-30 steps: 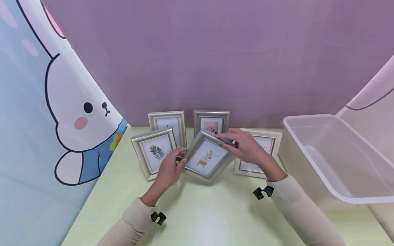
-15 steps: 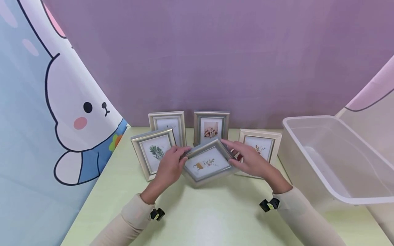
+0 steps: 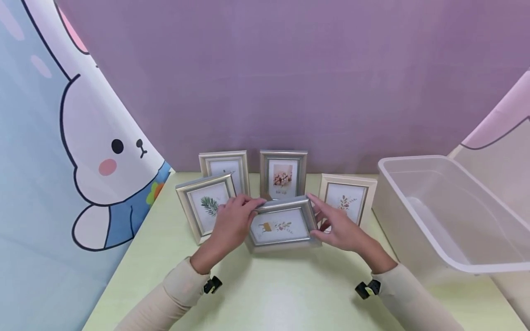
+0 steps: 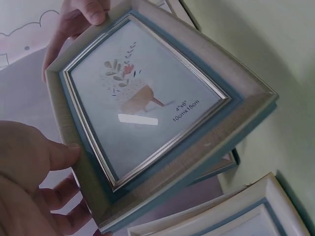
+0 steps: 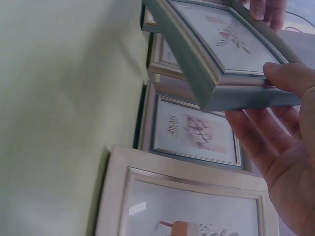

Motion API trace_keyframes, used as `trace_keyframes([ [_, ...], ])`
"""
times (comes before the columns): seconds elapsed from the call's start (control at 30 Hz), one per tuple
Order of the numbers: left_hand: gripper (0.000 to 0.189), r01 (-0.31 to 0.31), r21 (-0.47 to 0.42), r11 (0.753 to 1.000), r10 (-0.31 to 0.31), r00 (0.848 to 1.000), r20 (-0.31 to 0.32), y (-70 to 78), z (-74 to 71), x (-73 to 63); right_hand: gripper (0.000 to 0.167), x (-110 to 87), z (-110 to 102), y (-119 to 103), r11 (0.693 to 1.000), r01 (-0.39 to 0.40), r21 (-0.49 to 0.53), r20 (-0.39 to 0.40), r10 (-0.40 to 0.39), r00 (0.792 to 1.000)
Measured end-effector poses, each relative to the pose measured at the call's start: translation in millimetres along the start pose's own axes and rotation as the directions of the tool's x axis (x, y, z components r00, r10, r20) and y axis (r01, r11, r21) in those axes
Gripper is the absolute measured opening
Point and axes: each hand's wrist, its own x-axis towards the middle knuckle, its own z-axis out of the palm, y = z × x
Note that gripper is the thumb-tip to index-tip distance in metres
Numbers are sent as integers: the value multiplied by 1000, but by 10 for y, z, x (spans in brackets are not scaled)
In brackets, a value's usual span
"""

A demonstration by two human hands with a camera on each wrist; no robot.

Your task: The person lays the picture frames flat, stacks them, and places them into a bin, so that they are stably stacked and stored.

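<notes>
Between both hands a silver picture frame [image 3: 281, 226] is held on its long side, its print of a plant in an orange pot turned sideways. My left hand [image 3: 233, 220] grips its left upper corner; in the left wrist view the thumb lies on the front moulding and fingers go behind. With thumb in front and fingers behind, my right hand [image 5: 288, 132] pinches the other short side. Close behind it stands a frame with a pink flower photo [image 3: 283, 177]. A palm-leaf frame [image 3: 207, 207] is partly covered by my left hand, and a cream frame [image 3: 348, 197] by my right.
Another pale frame [image 3: 225, 158] stands at the back left, partly behind the palm-leaf one. A clear plastic bin [image 3: 430, 220] takes up the table's right side. A purple backdrop [image 3: 290, 78] rises behind the pale green table [image 3: 273, 294].
The held picture frame has turned from a diamond tilt to nearly level on its long side and come slightly lower. My right hand has moved down with its edge.
</notes>
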Motion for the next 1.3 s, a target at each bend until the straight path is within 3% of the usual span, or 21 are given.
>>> trace_keyframes([
  [0.13, 39, -60, 98, 993, 62, 998, -24, 58, -30, -4, 99, -60, 75, 37, 999, -2, 48, -23, 3, 1000],
  [0.2, 44, -106, 182, 977, 118, 992, -55, 94, -44, -11, 102, -92, 131, 69, 998, 7, 70, -51, -4, 999],
  [0.4, 53, -210, 356, 911, 291, 937, -193, 200, -68, -30, 101, -183, 357, 222, 985, 112, 132, -200, -84, 976],
  [0.47, 51, -227, 366, 902, 321, 921, -220, 219, -60, -30, 99, -206, 421, 271, 979, 159, 130, -257, -122, 959],
  [0.57, 51, -240, 357, 903, 336, 911, -237, 227, -43, -26, 95, -218, 479, 304, 973, 206, 104, -320, -163, 933],
  [0.73, 50, -238, 338, 911, 323, 920, -221, 204, -27, -14, 89, -187, 442, 158, 969, 238, 58, -360, -202, 911],
  [0.97, 36, -198, 279, 940, 252, 953, -171, 158, -132, -4, 82, -203, 308, -48, 972, 233, 31, -348, -208, 914],
  [1.2, 30, -160, 160, 974, 194, 956, -221, 6, -245, -16, 87, -240, 297, 102, 973, 229, 30, -369, -202, 907],
  [1.3, 29, -151, 107, 983, 169, 967, -191, -71, -283, -5, 89, -268, 321, 272, 972, 233, 34, -373, -203, 905],
])
